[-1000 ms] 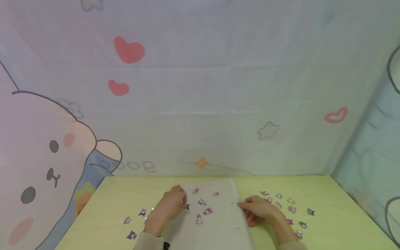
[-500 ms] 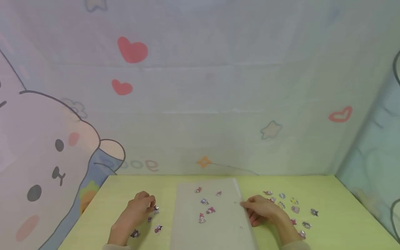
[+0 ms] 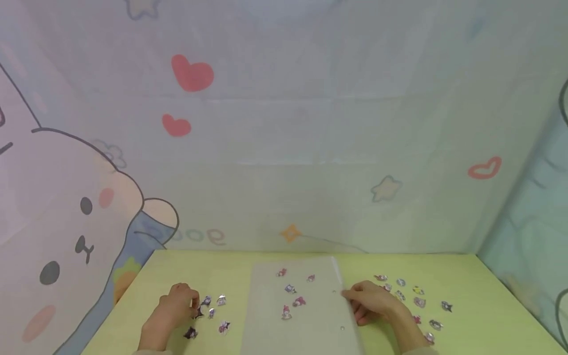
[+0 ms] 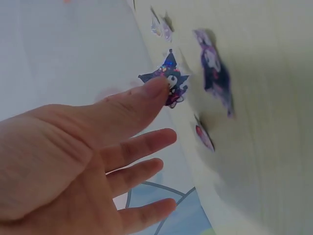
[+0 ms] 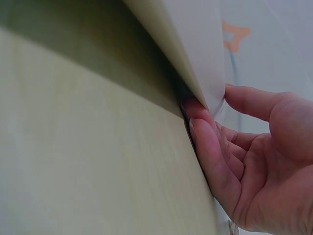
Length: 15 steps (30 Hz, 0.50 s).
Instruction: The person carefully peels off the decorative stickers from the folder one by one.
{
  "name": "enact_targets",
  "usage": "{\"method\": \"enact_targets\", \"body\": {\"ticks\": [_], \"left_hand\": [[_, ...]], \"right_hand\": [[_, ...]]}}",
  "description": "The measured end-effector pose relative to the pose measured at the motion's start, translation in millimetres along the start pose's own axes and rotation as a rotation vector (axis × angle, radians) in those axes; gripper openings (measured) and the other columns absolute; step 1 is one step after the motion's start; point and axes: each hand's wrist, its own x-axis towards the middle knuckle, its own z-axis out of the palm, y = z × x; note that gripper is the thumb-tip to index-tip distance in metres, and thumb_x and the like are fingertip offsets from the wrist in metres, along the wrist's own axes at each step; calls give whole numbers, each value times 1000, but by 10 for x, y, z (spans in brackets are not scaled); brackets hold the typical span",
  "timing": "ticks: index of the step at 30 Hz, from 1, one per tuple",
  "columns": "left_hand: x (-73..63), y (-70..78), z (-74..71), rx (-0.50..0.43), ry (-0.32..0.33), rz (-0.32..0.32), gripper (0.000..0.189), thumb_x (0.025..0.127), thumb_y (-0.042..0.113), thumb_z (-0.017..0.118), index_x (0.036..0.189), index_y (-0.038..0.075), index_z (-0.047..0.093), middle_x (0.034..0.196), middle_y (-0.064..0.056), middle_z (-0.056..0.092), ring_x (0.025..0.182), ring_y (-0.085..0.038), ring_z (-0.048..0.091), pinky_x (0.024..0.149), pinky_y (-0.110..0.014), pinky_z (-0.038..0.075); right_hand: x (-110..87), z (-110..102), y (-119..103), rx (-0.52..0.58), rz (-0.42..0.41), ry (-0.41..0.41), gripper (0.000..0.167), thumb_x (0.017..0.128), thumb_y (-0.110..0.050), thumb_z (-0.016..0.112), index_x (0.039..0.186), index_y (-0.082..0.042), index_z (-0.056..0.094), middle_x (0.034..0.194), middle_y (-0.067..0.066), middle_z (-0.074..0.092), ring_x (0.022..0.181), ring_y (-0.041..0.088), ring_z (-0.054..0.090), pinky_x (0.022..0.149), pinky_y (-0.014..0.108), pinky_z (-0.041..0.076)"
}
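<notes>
My left hand (image 3: 173,308) is over the left part of the table. Between thumb and a hidden finger it pinches a dark star-shaped cartoon sticker (image 4: 171,81), seen in the left wrist view; its other fingers are spread. Several other stickers (image 3: 224,327) lie close by. In the middle a white sheet (image 3: 266,315) bears several pink and purple stickers (image 3: 299,301), plus two small clear dots near its right side. My right hand (image 3: 370,298) pinches that sheet's right edge, thumb on top and fingers underneath, as the right wrist view shows. The edge is raised off the table.
More stickers (image 3: 419,302) are scattered on the yellow table (image 3: 466,276) to the right of the right hand. Behind the table hangs a pale printed cloth (image 3: 284,187) with hearts, stars and a bear-like figure.
My left hand has moved left, from the sheet's left edge to the stickers on the left, where a dark sticker shows in its fingertips. The right hand has stayed at the sheet's edge.
</notes>
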Motion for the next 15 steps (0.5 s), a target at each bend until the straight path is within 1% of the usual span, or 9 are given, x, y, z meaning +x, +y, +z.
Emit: {"method": "enact_targets", "body": {"ticks": [5,8,11,15], "left_hand": [[33,11,24,19,-24,-33,25,83,7,76,72,16,56,90,-1,51,106,-39,47,70,-56,38],[38,28,41,49,-11,-41,26,83,5,76,71,16,57,87,-1,51,104,-39,48,69,-56,39],[27,36,54,59,11,-47,27,81,0,76,70,15,56,84,-2,50,112,-44,46,71,-58,39],[11,36,63,62,27,-56,28,80,-5,73,69,14,57,85,-3,52,122,-53,39,78,-68,38]], "right_hand": [[8,-16,-28,1,5,8,33,98,-32,60,91,0,61,74,10,60,52,12,58,54,30,55],[13,-19,-29,-3,7,7,33,98,-33,59,91,-1,61,75,10,60,52,13,58,53,30,55],[20,-15,-30,-6,0,2,33,98,-33,59,91,-1,61,74,10,60,52,13,58,53,30,55],[35,-7,-34,-10,-6,-1,33,98,-32,59,91,0,60,74,10,60,51,13,58,52,29,55]]}}
